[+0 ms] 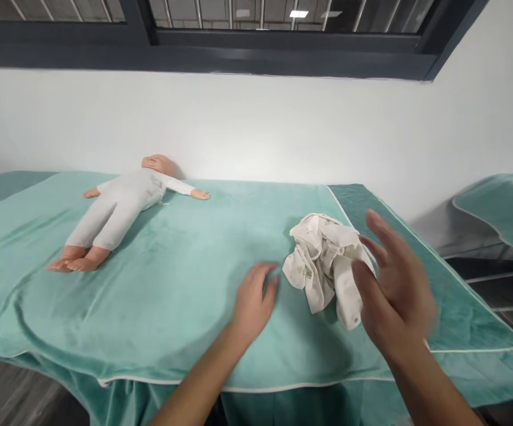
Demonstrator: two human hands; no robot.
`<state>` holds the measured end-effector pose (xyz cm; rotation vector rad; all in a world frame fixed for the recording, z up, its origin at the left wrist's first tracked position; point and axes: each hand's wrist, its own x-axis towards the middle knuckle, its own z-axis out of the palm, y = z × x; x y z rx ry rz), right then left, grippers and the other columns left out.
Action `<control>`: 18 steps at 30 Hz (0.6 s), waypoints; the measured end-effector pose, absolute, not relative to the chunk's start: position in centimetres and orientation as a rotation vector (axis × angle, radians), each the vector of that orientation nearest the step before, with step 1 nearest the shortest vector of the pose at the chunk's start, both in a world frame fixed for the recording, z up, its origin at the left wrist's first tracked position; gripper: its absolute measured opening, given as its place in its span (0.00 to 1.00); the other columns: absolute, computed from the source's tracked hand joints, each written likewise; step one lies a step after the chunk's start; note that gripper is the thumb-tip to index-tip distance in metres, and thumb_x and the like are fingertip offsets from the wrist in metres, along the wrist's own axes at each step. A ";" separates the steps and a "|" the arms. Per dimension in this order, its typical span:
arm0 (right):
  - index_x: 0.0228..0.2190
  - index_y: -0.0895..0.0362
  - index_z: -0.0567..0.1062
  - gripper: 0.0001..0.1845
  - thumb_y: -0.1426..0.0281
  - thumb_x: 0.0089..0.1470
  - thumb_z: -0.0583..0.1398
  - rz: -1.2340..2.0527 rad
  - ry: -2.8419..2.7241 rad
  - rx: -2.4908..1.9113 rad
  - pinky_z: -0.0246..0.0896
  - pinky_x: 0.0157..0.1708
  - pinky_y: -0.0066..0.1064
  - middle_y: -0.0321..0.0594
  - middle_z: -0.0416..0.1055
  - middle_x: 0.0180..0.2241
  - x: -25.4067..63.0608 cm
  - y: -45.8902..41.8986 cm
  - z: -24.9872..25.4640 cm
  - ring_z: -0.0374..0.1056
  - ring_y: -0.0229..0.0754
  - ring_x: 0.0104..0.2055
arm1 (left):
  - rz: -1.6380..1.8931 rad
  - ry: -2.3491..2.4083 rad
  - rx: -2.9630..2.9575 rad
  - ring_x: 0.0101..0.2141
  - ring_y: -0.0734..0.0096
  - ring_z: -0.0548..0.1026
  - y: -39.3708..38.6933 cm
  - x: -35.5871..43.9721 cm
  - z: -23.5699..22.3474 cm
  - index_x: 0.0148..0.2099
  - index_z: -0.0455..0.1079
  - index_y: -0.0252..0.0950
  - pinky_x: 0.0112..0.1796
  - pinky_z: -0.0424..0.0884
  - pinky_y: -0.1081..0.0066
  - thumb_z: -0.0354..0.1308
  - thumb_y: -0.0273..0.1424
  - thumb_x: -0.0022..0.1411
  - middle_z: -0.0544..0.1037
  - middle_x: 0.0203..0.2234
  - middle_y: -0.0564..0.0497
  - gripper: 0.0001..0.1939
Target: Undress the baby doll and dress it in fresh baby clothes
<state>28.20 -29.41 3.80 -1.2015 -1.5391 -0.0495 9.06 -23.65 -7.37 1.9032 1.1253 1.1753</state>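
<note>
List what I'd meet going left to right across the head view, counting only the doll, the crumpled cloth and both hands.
Doll in white, left hand, crumpled patterned cloth, right hand.

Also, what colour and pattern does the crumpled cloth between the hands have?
The cloth is off-white with small, scattered greenish prints; see the head view.

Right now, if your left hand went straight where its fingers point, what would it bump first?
The left hand would probably meet the crumpled printed garment first, though the hand's height above the green cover is unclear.
</note>
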 end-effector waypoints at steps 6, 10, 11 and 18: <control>0.55 0.54 0.73 0.25 0.63 0.57 0.59 -0.044 -1.341 -1.547 0.60 0.61 0.58 0.50 0.68 0.60 35.2 -16.8 -1.6 0.64 0.57 0.62 | 1.100 1.177 1.823 0.49 0.51 0.74 -12.7 16.2 -6.9 0.48 0.75 0.40 0.50 0.65 0.57 0.59 0.39 0.65 0.79 0.45 0.41 0.12; 0.45 0.56 0.77 0.20 0.60 0.52 0.60 0.184 -1.216 -1.713 0.64 0.56 0.54 0.49 0.77 0.48 37.7 -13.9 -5.0 0.71 0.56 0.52 | 1.011 1.161 1.992 0.44 0.53 0.72 -9.6 18.5 -7.0 0.37 0.76 0.40 0.48 0.63 0.59 0.60 0.39 0.64 0.78 0.38 0.44 0.09; 0.44 0.55 0.77 0.20 0.59 0.52 0.61 0.207 -1.214 -1.707 0.64 0.55 0.52 0.48 0.77 0.47 37.7 -14.1 -5.3 0.72 0.55 0.50 | 1.021 1.126 1.958 0.41 0.56 0.72 -9.1 18.8 -7.0 0.34 0.75 0.40 0.46 0.63 0.61 0.59 0.38 0.64 0.78 0.35 0.45 0.09; 0.47 0.50 0.76 0.13 0.64 0.61 0.60 -0.208 -1.486 -1.398 0.63 0.57 0.50 0.44 0.76 0.49 34.8 -17.1 -3.7 0.70 0.52 0.54 | 1.255 0.714 0.924 0.27 0.73 0.68 -6.9 18.4 -6.5 0.35 0.70 0.37 0.32 0.64 0.73 0.63 0.41 0.61 0.71 0.24 0.55 0.12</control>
